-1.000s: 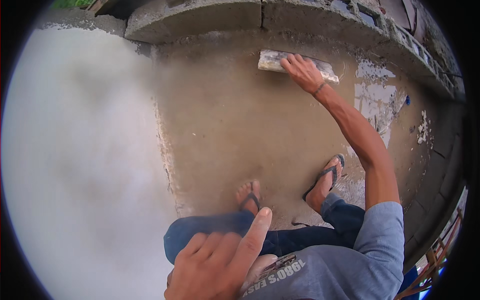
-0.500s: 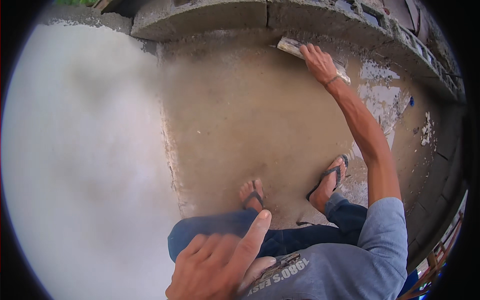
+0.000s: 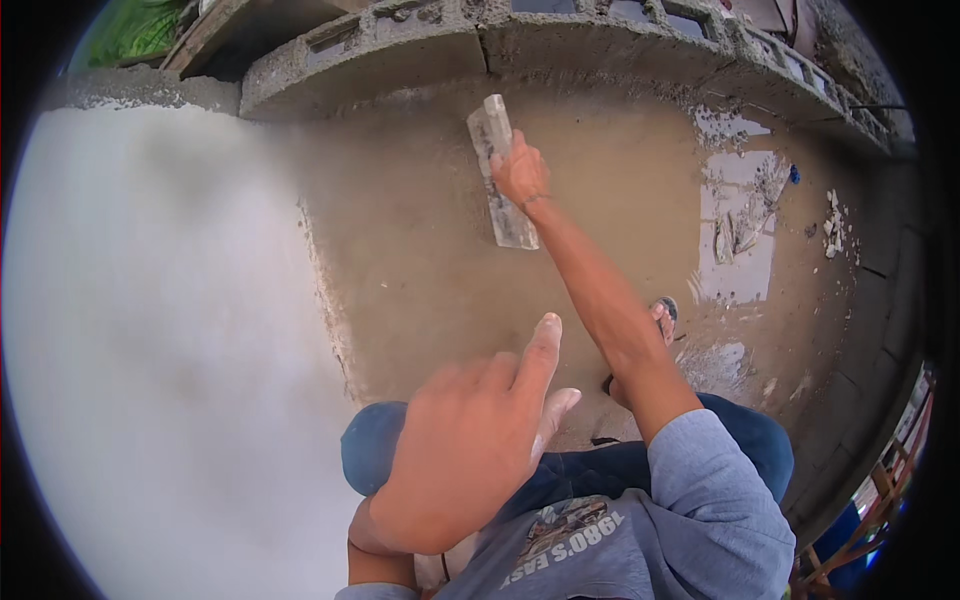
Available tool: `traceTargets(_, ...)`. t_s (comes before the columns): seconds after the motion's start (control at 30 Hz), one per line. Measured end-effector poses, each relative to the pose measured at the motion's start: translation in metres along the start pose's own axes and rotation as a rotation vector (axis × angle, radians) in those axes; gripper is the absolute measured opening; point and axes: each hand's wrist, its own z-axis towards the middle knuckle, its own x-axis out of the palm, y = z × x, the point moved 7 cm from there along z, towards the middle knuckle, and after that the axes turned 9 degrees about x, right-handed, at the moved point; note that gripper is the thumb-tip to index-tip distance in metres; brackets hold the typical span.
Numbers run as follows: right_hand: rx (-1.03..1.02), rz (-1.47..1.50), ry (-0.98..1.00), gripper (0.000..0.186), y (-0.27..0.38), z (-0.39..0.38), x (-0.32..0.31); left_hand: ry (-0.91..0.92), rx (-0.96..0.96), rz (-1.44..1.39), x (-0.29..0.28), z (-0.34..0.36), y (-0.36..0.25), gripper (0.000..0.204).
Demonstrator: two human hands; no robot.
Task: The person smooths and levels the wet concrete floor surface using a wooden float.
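My right hand (image 3: pixel 522 172) is closed on a long, pale, plaster-stained hand float (image 3: pixel 514 226). The float lies on the wet brown cement surface (image 3: pixel 420 220), its long side running from the block wall toward me. Nearer to my body, over my knee, is my left hand (image 3: pixel 465 440), back up. Its index finger points away from me and the thumb stands apart; the other fingers are partly hidden. I see nothing held in it.
A row of hollow concrete blocks (image 3: pixel 385 70) curves along the far side. On the left spreads a smooth white surface (image 3: pixel 180 350) with a rough edge. Shiny wet patches (image 3: pixel 740 260) and crumbled bits (image 3: pixel 835 225) lie to the right. A sandalled foot (image 3: pixel 663 318) rests on the wet area.
My right hand has swept the float leftward and a little nearer, turning it from slanted to nearly upright in view. My left hand has moved up and forward.
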Motion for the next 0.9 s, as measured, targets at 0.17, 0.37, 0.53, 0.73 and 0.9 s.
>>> traceTargets(0.17, 0.063, -0.155, -0.385, 0.047, -0.157, 0.050, -0.188, -0.076, -0.048, -0.097, -0.010, -0.004, 0.016, 0.051)
traceTargets(0.37, 0.094, -0.328, -0.440, 0.041, -0.166, 0.052, -0.274, 0.000, 0.007, -0.109, 0.000, 0.014, 0.020, 0.047)
traceTargets(0.53, 0.115, -0.169, -0.106, 0.053, -0.122, -0.002, -0.181, 0.014, 0.046, -0.052, 0.005, 0.046, 0.021, 0.047)
traceTargets(0.73, -0.112, -0.259, 0.362, 0.055, -0.094, -0.073, -0.056, 0.024, 0.047, -0.015, 0.010, 0.071, 0.027, 0.047)
traceTargets(0.9, 0.040, -0.555, 0.187, 0.049, -0.149, -0.033, -0.115, 0.055, 0.008, -0.031, 0.006, 0.068, 0.031, 0.047)
